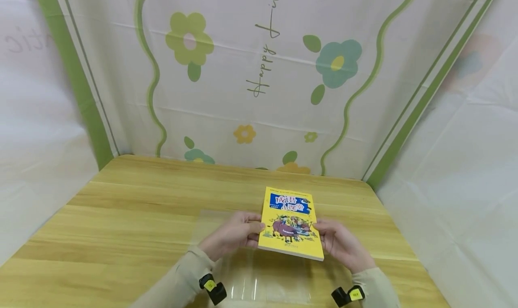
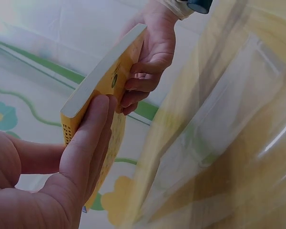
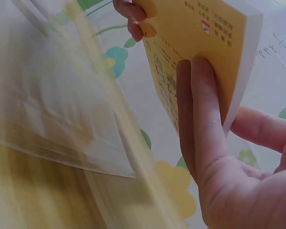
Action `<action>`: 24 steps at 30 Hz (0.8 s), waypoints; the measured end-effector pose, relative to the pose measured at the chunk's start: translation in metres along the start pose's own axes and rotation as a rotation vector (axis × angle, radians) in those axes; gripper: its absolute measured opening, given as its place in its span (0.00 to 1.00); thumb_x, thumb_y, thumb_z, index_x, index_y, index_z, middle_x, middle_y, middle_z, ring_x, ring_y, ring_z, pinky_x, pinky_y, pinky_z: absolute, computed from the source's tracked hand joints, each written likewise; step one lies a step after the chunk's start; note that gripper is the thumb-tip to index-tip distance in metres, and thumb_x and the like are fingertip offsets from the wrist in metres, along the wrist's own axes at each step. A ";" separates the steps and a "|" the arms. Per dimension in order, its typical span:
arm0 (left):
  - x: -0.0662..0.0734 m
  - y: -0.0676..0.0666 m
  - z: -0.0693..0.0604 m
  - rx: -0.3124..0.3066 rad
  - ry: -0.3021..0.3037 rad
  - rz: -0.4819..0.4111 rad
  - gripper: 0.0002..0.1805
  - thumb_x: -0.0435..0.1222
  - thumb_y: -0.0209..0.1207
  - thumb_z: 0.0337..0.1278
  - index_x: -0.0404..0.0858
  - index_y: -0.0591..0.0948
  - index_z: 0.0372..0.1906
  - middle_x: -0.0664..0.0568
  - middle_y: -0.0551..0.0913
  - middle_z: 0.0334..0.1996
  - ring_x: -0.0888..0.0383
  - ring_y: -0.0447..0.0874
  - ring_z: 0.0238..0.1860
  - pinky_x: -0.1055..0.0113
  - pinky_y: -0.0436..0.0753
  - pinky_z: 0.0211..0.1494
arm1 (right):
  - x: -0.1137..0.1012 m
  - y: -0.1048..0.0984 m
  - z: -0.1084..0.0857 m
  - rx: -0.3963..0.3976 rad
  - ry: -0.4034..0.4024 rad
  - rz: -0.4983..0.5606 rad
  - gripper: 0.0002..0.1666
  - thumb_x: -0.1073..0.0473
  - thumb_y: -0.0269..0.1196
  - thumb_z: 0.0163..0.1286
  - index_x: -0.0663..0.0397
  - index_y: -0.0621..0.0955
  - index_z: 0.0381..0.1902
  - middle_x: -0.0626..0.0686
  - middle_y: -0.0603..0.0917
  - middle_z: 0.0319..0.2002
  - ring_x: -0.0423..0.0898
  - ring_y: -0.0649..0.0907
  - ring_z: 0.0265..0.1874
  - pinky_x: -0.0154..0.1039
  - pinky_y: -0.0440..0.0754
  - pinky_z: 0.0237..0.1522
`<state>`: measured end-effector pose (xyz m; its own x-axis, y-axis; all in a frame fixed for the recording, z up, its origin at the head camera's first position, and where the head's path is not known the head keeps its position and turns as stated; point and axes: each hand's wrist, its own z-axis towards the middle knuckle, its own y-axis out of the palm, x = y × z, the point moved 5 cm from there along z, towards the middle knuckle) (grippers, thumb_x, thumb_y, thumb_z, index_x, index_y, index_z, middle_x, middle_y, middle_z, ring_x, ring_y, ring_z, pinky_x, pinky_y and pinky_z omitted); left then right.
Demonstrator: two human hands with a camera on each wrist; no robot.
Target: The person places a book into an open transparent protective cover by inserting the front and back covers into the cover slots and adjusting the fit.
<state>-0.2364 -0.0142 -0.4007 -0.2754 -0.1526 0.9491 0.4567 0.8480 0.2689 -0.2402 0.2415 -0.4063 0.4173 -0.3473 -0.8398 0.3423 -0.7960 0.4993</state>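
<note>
A yellow paperback book (image 1: 289, 222) with a blue title panel and a cartoon ox on its cover is held above the table, front cover up. My left hand (image 1: 236, 234) grips its left edge, thumb on the cover and fingers beneath. On the opposite edge my right hand (image 1: 341, 243) pinches it the same way. Both wrist views show the fingers of the left hand (image 2: 81, 152) and the right hand (image 3: 214, 138) pressed against the back cover. Under the book, a clear plastic sleeve (image 1: 243, 276) lies on the table, partly hidden by the left arm.
The wood-grain table (image 1: 133, 218) runs back to a white curtain (image 1: 226, 101) printed with flowers. More curtain hangs along the left side (image 1: 36, 119) and right side (image 1: 453, 164). Black wrist cameras sit on both sleeves.
</note>
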 end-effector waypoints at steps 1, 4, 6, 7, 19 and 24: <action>-0.001 0.000 -0.001 -0.007 0.005 -0.002 0.19 0.29 0.51 0.72 0.23 0.72 0.61 0.36 0.85 0.43 0.43 0.86 0.41 0.59 0.86 0.40 | 0.001 0.000 -0.001 -0.006 0.002 -0.002 0.22 0.70 0.44 0.77 0.75 0.64 0.66 0.66 0.80 0.54 0.58 0.82 0.53 0.47 0.77 0.55; -0.005 -0.001 -0.004 -0.011 0.014 -0.014 0.19 0.28 0.50 0.71 0.22 0.72 0.61 0.35 0.84 0.43 0.42 0.86 0.41 0.58 0.86 0.41 | 0.005 0.000 -0.001 -0.012 0.005 -0.010 0.21 0.70 0.44 0.77 0.75 0.65 0.64 0.66 0.80 0.53 0.57 0.82 0.52 0.45 0.78 0.55; -0.006 -0.001 -0.005 -0.016 0.021 -0.023 0.19 0.28 0.50 0.71 0.21 0.71 0.61 0.35 0.84 0.43 0.42 0.86 0.42 0.56 0.85 0.43 | 0.007 0.000 -0.001 -0.008 -0.002 -0.016 0.22 0.70 0.45 0.76 0.76 0.64 0.65 0.66 0.80 0.53 0.57 0.82 0.52 0.45 0.78 0.55; -0.006 0.000 -0.006 -0.021 0.024 -0.026 0.19 0.28 0.50 0.71 0.21 0.71 0.62 0.35 0.84 0.43 0.41 0.86 0.42 0.55 0.85 0.44 | 0.007 0.000 -0.001 -0.001 -0.005 -0.017 0.23 0.70 0.45 0.76 0.76 0.63 0.65 0.66 0.80 0.53 0.57 0.82 0.52 0.45 0.77 0.55; -0.018 -0.003 -0.008 -0.006 0.032 -0.006 0.20 0.28 0.50 0.70 0.20 0.71 0.61 0.34 0.84 0.42 0.41 0.87 0.40 0.56 0.86 0.42 | 0.015 0.002 -0.002 0.055 -0.018 -0.134 0.25 0.68 0.49 0.75 0.78 0.63 0.66 0.65 0.82 0.52 0.55 0.84 0.49 0.43 0.81 0.51; -0.019 -0.003 -0.009 -0.010 0.030 0.008 0.19 0.28 0.50 0.71 0.20 0.71 0.61 0.35 0.85 0.41 0.41 0.87 0.40 0.55 0.86 0.41 | 0.017 0.002 -0.001 0.071 -0.023 -0.163 0.23 0.68 0.49 0.75 0.77 0.67 0.63 0.64 0.83 0.50 0.54 0.85 0.47 0.43 0.82 0.49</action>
<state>-0.2250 -0.0181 -0.4182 -0.2466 -0.1606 0.9557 0.4675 0.8442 0.2624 -0.2314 0.2342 -0.4190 0.3414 -0.2211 -0.9135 0.3431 -0.8756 0.3401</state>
